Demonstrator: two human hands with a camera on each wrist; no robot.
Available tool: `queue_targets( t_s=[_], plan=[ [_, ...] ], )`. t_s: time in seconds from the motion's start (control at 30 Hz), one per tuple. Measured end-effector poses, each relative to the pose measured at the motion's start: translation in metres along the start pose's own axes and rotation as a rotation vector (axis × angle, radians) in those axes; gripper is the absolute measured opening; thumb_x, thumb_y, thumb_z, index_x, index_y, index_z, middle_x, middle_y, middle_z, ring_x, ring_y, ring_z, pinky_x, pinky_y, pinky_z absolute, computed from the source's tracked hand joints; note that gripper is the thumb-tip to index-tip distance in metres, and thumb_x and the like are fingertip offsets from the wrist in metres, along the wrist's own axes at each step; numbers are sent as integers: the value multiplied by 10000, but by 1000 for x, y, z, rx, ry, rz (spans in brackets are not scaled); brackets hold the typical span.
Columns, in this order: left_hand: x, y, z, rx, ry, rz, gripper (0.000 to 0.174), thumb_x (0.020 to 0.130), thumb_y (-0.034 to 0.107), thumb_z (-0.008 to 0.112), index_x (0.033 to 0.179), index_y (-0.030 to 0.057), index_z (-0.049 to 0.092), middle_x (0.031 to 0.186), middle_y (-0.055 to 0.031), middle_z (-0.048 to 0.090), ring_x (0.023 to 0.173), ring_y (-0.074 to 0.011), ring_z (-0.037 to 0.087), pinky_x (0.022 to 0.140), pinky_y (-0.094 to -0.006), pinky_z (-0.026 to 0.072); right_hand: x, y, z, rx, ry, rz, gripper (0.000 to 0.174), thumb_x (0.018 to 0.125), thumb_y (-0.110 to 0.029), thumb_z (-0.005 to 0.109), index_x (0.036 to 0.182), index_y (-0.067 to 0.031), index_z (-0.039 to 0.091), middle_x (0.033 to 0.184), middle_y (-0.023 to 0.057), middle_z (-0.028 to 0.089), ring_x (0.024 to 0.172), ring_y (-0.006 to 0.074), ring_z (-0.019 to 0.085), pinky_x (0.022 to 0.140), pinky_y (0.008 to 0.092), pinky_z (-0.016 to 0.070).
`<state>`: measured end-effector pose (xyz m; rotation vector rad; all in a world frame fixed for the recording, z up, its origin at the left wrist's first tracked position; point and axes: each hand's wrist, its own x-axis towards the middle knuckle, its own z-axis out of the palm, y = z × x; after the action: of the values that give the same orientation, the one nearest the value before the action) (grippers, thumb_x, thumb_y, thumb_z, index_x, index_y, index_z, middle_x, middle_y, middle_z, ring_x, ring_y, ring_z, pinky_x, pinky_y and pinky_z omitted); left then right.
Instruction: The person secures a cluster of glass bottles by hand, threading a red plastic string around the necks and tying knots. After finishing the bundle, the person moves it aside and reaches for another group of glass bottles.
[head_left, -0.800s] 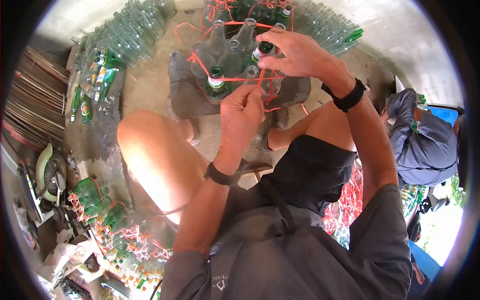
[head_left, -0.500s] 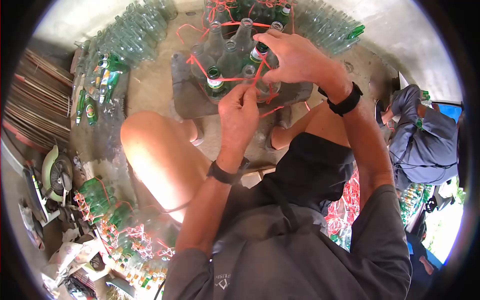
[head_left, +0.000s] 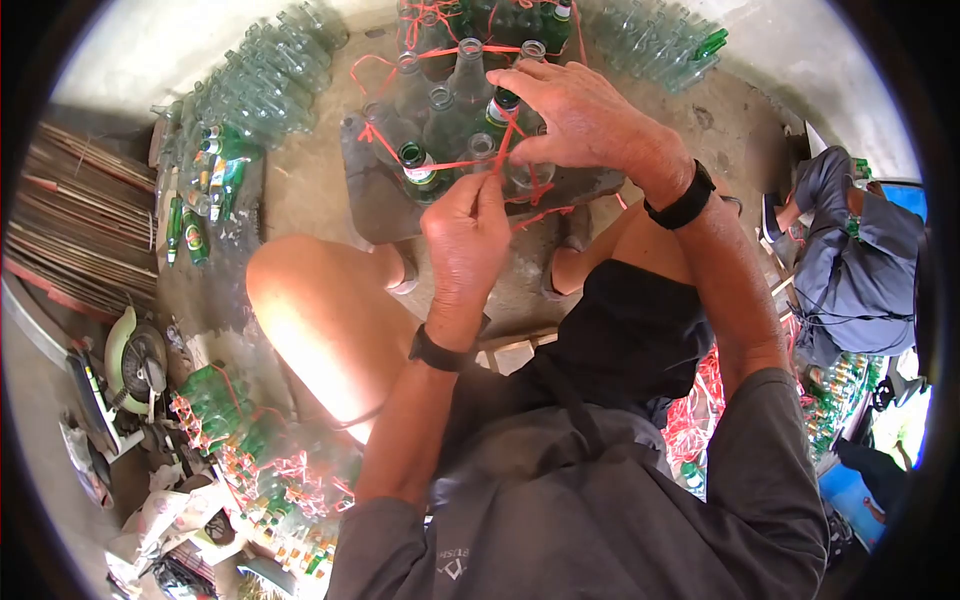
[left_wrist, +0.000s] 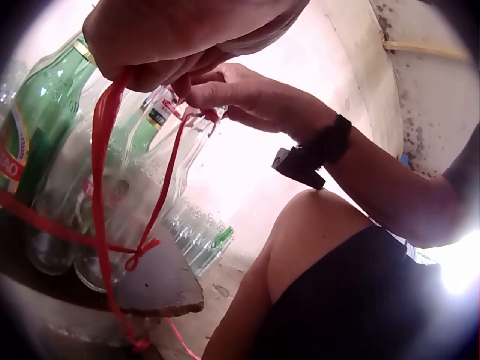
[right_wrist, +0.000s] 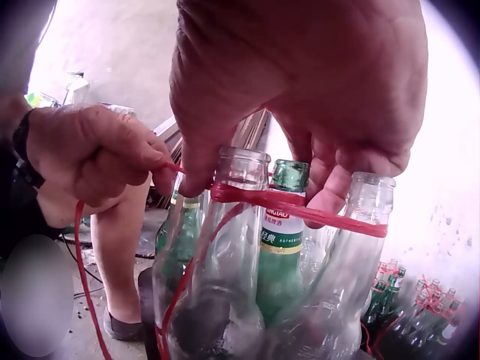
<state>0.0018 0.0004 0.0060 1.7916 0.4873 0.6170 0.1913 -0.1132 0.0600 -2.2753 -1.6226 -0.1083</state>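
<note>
A cluster of clear and green glass bottles stands on a dark slab (head_left: 375, 205) in front of the knees. Red plastic strap (left_wrist: 101, 165) runs around it. Pinched between my left thumb and fingers, on the near side, is a length of this strap; the left hand (head_left: 465, 225) sits close to the front bottles. My right hand (head_left: 590, 115) reaches over from the right, thumb and fingers curled around the necks of a labelled green bottle (right_wrist: 277, 292) and the clear bottles (right_wrist: 360, 255) beside it. Strap wraps those necks, and a small knot (left_wrist: 133, 261) hangs lower down.
Another strapped bundle of bottles (head_left: 430, 30) stands just behind. Loose clear bottles (head_left: 255, 90) lie piled along the back wall, with more (head_left: 660, 50) at back right. Strapped bottles (head_left: 215, 400) stand at left; a tangle of red strap (head_left: 690, 410) and another seated person (head_left: 850, 265) are at right.
Both hands and the bottles have shifted slightly left over the slab. The left hand keeps its pinch on the strap, drawn taut, and the right hand stays around the necks.
</note>
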Motion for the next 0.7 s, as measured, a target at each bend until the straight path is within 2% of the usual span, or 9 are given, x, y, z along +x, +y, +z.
queue_targets(
  t_s=[0.1, 0.17, 0.3, 0.37, 0.4, 0.47, 0.5, 0.57, 0.7],
  plan=[
    [2, 4, -6, 25, -39, 14, 153, 1018, 56, 678, 1053, -58, 774, 754, -32, 702, 675, -47, 556, 602, -245, 461, -1, 1, 2, 8, 6, -13, 780, 760, -389, 839, 1414, -20, 626, 1250, 138, 692, 1187, 349, 668, 964, 469, 523],
    [3, 5, -6, 57, -17, 81, 118, 979, 40, 684, 999, -47, 761, 730, -162, 687, 595, -149, 614, 591, -323, 501, -2, 0, 2, 4, 24, -17, 774, 753, -393, 845, 1406, -31, 639, 1230, 129, 699, 1188, 340, 668, 942, 465, 524],
    [2, 4, -10, 74, -18, 147, 111, 970, 34, 684, 998, -45, 756, 752, -187, 700, 599, -188, 656, 599, -329, 516, -3, 3, 4, 10, 71, -44, 763, 744, -401, 850, 1391, -45, 654, 1204, 114, 708, 1164, 329, 680, 917, 456, 521],
    [1, 6, -12, 124, -44, 135, 105, 964, 32, 687, 998, -38, 757, 784, -208, 720, 616, -258, 710, 603, -348, 535, -4, 3, 7, 9, 84, -47, 744, 742, -407, 849, 1374, -60, 668, 1178, 100, 714, 1132, 319, 692, 886, 448, 520],
    [1, 6, -13, 129, -46, 138, 105, 964, 32, 687, 998, -38, 757, 784, -208, 720, 616, -258, 710, 603, -348, 535, -4, 4, 8, 11, 90, -46, 744, 742, -407, 849, 1374, -60, 668, 1178, 100, 714, 1132, 319, 692, 886, 448, 520],
    [2, 8, -14, 177, -46, 201, 97, 956, 36, 692, 991, -25, 758, 782, -220, 714, 635, -345, 723, 596, -377, 544, -3, 5, 11, 25, 92, -50, 715, 746, -404, 847, 1355, -68, 680, 1159, 94, 717, 1100, 314, 703, 858, 439, 519],
    [3, 11, -16, 183, -50, 204, 97, 956, 36, 692, 991, -25, 758, 782, -220, 714, 635, -345, 723, 596, -377, 544, -3, 5, 12, 29, 98, -46, 715, 746, -404, 847, 1355, -68, 680, 1159, 94, 717, 1100, 314, 703, 858, 439, 519],
    [7, 17, -20, 262, -95, 222, 75, 945, 41, 697, 953, -8, 753, 758, -224, 693, 658, -404, 704, 593, -414, 543, -4, 3, 12, 3, 111, -45, 693, 755, -394, 843, 1348, -73, 685, 1155, 90, 719, 1085, 308, 711, 840, 435, 518],
    [20, 29, -25, 326, -140, 258, 58, 924, 32, 693, 881, 16, 730, 716, -217, 659, 645, -424, 673, 577, -445, 526, -4, 3, 14, 26, 123, -43, 675, 762, -386, 836, 1346, -80, 688, 1160, 83, 721, 1067, 304, 718, 843, 436, 513]
  ],
)
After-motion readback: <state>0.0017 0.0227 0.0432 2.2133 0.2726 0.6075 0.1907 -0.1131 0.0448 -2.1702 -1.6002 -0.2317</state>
